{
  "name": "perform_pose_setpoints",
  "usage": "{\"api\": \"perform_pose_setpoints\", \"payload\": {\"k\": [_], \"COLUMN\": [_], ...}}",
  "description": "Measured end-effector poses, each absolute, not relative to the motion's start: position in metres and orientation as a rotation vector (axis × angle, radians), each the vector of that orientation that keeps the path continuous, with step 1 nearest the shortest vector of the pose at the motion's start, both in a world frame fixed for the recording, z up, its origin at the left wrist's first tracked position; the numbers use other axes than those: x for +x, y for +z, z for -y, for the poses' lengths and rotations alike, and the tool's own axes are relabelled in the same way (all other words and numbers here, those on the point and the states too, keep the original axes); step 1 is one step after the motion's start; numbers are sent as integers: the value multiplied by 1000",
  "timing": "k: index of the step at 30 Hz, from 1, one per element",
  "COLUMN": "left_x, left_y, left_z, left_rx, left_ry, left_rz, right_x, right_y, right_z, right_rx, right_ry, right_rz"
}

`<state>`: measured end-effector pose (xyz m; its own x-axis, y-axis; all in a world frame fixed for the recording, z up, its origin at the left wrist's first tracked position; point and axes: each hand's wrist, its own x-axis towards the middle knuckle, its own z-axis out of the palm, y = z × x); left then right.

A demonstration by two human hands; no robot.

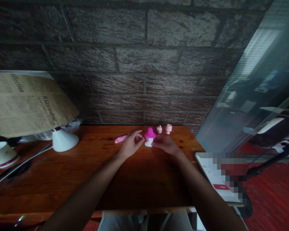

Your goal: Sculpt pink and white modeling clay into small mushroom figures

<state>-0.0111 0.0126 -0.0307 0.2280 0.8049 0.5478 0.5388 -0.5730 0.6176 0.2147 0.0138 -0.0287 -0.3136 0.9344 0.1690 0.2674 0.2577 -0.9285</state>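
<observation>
A small figure stands upright on the wooden table, shaped like a mushroom, with a bright magenta cap (pixel 150 132) over a white base (pixel 148 142). My left hand (pixel 132 144) is just to its left, open, thumb and fingers curved apart and not closed round it. On the other side, my right hand (pixel 167 144) has its fingertips against the right of the white base, pinching it. Partly covered by my left hand lies a long pink piece (pixel 120 139). Behind my right hand are a small pink pot-like piece (pixel 159 129) and a pink goblet-like piece (pixel 168 129).
A lamp with a newsprint shade (pixel 33 102) and white base (pixel 65 140) stands at the left, its white cord crossing the table (pixel 86 179). A paper cup (pixel 2 155) is at the far left. A brick wall (pixel 144 61) rises behind; a white board (pixel 213 173) is at the right.
</observation>
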Motion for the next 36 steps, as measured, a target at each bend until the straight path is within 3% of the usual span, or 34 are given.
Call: {"api": "perform_pose_setpoints", "payload": {"k": [7,15,23,28,36], "left_x": [0,-4,-11,-12,14], "left_y": [-42,-35,-13,-2,13], "left_z": [-9,-12,-18,-26,-64], "left_rx": [2120,1937,1334,899,1146], "left_ry": [1184,1266,1602,1486,1365], "left_rz": [-1061,-989,-867,-871,-1153], "right_x": [214,200,202,216,226], "right_y": [-27,-22,0,6,1], "right_z": [-11,-5,-2,-8,-16], "right_rx": [-1192,-954,-1059,-1162,-1136], "right_ry": [1064,1181,1269,1222,1194], "right_rz": [1845,1744,1260,876,708]}}
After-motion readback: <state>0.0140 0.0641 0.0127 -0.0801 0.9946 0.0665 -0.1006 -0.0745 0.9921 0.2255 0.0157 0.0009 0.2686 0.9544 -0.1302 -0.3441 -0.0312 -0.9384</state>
